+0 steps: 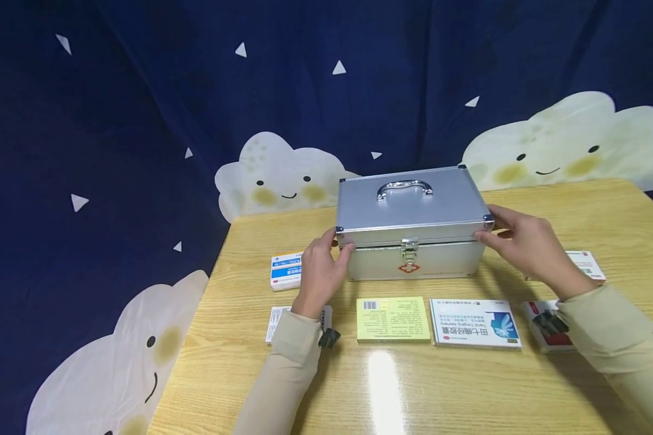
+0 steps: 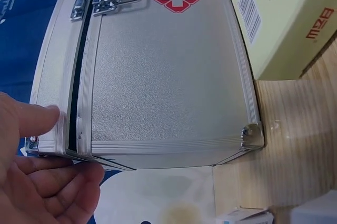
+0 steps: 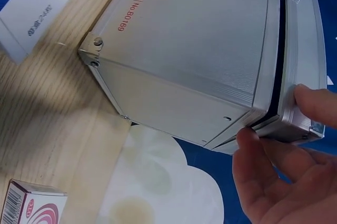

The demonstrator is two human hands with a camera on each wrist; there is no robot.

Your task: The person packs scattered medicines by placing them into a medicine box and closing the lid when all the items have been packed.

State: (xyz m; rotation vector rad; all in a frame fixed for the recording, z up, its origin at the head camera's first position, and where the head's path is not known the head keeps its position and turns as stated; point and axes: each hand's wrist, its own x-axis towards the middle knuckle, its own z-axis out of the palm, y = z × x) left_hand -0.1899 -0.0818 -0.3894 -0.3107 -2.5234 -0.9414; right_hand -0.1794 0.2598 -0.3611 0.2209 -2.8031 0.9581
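Note:
A silver first-aid box (image 1: 408, 260) with a red cross stands on the table, its chrome handle (image 1: 404, 186) upright on the lid (image 1: 413, 208). A thin dark gap runs between lid and body, and the front latch (image 2: 113, 0) hangs unfastened. At the lid's front left corner my left hand (image 1: 322, 272) holds on, thumb on the front edge and fingers curled against the side. My right hand (image 1: 528, 241) grips the opposite front corner the same way, its thumb (image 3: 316, 103) on the front of the lid.
On the wooden table (image 1: 441, 386), a yellow-green medicine box (image 1: 393, 320) and a white-and-blue one (image 1: 474, 323) lie before the case. A blue-and-white box (image 1: 286, 272) sits left; a red-and-white box (image 1: 546, 326) lies under my right wrist. A dark blue cloud-patterned curtain (image 1: 305, 90) hangs behind.

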